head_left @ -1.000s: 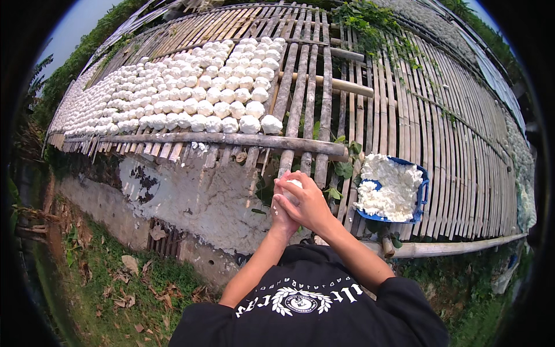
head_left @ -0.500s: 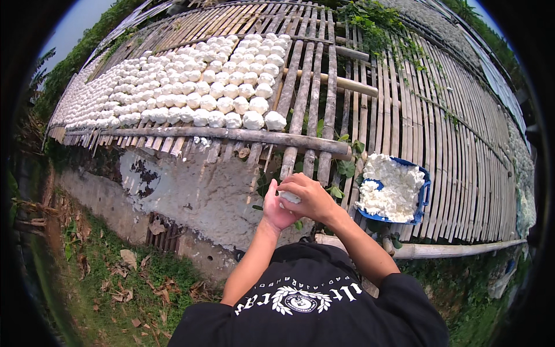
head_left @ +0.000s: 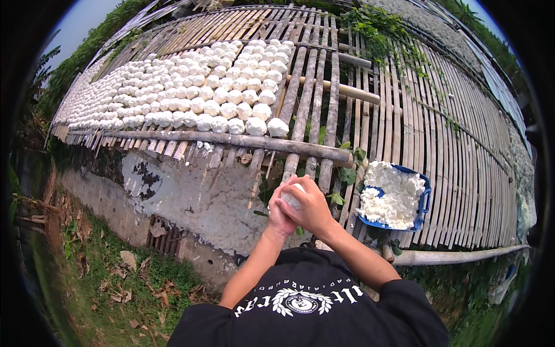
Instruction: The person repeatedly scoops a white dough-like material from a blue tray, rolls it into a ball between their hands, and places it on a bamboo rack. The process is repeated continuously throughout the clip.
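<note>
This is an outdoor work place: a big bamboo rack, many white lumps, grass, sky.

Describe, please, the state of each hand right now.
Left hand: closed around one side of a white lump.
Right hand: closed over the same white lump from the other side.

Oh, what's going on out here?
Someone in a black shirt has a white lump cupped between their left hand and right hand, with the right hand's fingers bent over it. To the right, a blue tub of crumbly white stuff sits on bamboo slats. Ahead and to the left, many similar lumps lie in rows.
</note>
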`<state>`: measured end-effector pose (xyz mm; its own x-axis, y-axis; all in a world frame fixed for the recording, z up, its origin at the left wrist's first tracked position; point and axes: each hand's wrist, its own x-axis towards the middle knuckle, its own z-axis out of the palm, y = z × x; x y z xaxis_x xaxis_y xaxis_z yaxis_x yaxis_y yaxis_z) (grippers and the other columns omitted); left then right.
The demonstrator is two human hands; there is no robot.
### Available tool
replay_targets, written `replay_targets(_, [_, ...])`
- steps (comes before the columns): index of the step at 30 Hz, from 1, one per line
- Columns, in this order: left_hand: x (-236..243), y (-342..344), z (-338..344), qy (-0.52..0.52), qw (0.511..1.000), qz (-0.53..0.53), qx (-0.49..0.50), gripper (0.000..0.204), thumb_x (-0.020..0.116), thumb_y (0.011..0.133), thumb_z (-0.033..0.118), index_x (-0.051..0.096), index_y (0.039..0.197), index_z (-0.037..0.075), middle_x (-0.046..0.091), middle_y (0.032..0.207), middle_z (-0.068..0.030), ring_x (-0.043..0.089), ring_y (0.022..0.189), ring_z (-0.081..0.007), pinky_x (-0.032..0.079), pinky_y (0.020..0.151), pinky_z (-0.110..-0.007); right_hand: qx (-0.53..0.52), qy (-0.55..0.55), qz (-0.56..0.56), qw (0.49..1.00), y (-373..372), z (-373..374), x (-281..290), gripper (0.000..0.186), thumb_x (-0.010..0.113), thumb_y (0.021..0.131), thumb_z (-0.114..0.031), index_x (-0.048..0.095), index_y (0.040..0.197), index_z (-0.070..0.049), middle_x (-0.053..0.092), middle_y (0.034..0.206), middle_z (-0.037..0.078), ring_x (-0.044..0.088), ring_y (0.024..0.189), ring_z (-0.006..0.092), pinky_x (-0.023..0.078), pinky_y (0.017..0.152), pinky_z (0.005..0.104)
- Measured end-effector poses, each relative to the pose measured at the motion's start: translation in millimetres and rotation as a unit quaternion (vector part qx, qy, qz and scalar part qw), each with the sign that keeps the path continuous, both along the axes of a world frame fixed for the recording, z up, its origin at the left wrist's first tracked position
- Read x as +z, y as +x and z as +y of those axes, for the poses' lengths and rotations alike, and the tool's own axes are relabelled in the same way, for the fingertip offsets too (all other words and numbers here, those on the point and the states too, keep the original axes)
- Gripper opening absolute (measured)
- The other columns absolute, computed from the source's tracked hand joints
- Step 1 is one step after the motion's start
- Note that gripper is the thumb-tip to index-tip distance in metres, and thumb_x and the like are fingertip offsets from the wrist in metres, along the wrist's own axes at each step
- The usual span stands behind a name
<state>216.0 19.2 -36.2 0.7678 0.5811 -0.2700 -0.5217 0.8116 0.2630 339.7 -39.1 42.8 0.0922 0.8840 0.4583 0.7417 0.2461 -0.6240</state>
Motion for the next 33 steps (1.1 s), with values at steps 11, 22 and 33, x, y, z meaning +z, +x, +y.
replay_targets(11, [35, 8, -6, -0.055, 0.992, -0.111, -0.015, 0.065, 0.034, 0.115, 0.051, 0.038, 0.167, 0.013, 0.051, 0.16, -0.0135, 0.052, 0.145, -0.0321, 0.041, 0.125, -0.051, 0.065, -0.055, 0.075, 0.994, 0, 6, 2, 0.045, 0.078, 0.093, -0.014, 0.069, 0.136, -0.003, 0.068, 0.131, 0.019, 0.068, 0.118, 0.0374, 0.055, 0.101, 0.0441])
replay_targets(22, [5, 3, 0, -0.097, 0.99, -0.041, -0.095, 0.068, 0.032, 0.115, 0.055, 0.041, 0.165, 0.008, 0.042, 0.17, -0.0193, 0.043, 0.156, -0.0372, 0.034, 0.131, -0.053, 0.109, -0.011, -0.014, 0.994, 14, 0, 17, 0.039, 0.086, 0.088, -0.028, 0.076, 0.119, -0.007, 0.07, 0.117, 0.015, 0.071, 0.105, 0.0359, 0.058, 0.088, 0.0459])
replay_targets(33, [25, 13, -2, -0.058, 0.981, -0.168, -0.074, 0.07, 0.028, 0.115, 0.062, 0.05, 0.158, 0.01, 0.055, 0.159, -0.0167, 0.053, 0.147, -0.0337, 0.043, 0.124, -0.053, 0.001, 0.071, -0.04, 0.997, 12, 0, 18, 0.032, 0.083, 0.087, -0.019, 0.078, 0.116, -0.007, 0.072, 0.112, 0.015, 0.071, 0.105, 0.0339, 0.057, 0.088, 0.0442])
